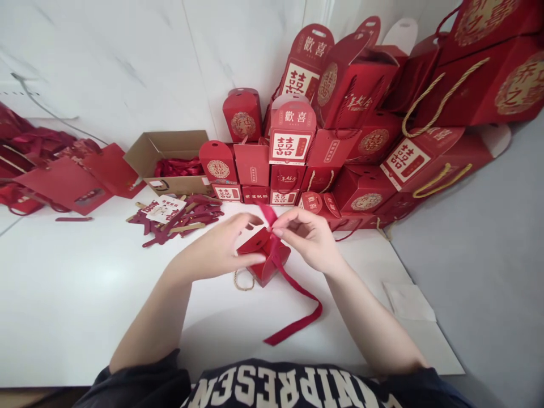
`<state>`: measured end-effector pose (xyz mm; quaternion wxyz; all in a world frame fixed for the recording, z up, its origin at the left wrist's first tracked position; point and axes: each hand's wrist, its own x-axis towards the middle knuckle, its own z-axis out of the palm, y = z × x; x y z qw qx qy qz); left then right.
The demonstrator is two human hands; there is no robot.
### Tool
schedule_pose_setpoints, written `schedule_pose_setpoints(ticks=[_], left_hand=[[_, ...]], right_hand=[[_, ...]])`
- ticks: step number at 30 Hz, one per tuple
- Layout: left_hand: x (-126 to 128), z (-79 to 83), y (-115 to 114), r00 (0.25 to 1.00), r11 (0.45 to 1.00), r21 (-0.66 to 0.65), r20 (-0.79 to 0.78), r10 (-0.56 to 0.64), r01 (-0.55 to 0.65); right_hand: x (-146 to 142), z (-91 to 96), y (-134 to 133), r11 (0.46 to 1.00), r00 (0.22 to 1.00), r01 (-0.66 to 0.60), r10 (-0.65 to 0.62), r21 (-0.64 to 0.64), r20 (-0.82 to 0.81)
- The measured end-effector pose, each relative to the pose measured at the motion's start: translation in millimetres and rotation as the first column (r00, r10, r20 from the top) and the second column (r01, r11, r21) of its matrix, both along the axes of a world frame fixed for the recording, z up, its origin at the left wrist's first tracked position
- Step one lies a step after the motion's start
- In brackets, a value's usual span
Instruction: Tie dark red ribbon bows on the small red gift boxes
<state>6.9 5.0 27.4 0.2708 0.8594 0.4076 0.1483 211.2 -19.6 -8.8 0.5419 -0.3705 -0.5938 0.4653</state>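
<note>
A small red gift box (266, 271) stands on the white table in front of me, a gold cord handle (243, 281) looped at its left side. A dark red ribbon (298, 288) runs from the top of the box; one tail curls down toward me, and a short end stands up behind my fingers. My right hand (312, 238) pinches the ribbon between thumb and forefinger just above the box. At the left side of the box is my left hand (232, 241), its thumb by the box wall and its curved fingers apart from the thumb, holding nothing visible.
Stacked red gift boxes (293, 141) fill the back right. An open cardboard carton (182, 184) holds red ribbons, with a pile of ribbon pieces and tags (181, 218) before it. Red bags (68, 178) lie at far left; a white tissue (410, 302) lies at right.
</note>
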Motion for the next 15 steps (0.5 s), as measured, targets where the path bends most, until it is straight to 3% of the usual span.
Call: schedule_pose_setpoints(ticks=[2, 5, 9, 12, 15], left_hand=[[-1, -4.9, 3, 0.984, 1.000, -0.011, -0.177, -0.023, 0.021], [-3, -12.5, 11, 0.972, 0.997, -0.072, -0.234, 0.004, -0.022], [-9, -16.6, 24, 0.979, 0.976, -0.164, -0.173, 0.111, -0.140], [-13, -17.4, 30, 0.981, 0.956, -0.246, -0.148, 0.127, -0.161], [-14, -18.1, 32, 0.985, 0.942, -0.303, -0.132, 0.108, -0.144]], right_hand=[[0, 4.3, 1, 0.998, 0.995, 0.054, -0.053, 0.015, -0.083], [1, 5.8, 3, 0.998, 0.988, 0.061, -0.064, -0.021, -0.144], [-2, -1.8, 7, 0.986, 0.993, -0.069, 0.083, -0.153, 0.084], [-6, -10.3, 9, 0.975, 0.956, -0.073, 0.129, -0.210, 0.264], [-10, -18.1, 11, 0.975, 0.942, -0.064, 0.129, -0.211, 0.311]])
